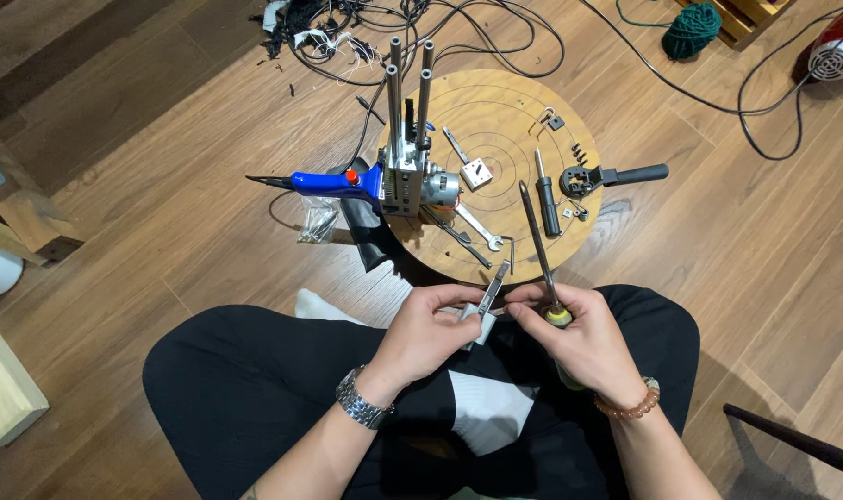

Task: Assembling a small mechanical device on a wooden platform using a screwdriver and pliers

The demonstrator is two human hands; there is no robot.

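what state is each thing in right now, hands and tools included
left hand: pinching a small grey metal bracket
right hand: gripping the long yellow-handled screwdriver, shaft tilted up
blue-handled drill in metal stand: lying on the round wooden board
silver spanner: flat on board
green yarn ball: wound, on floor
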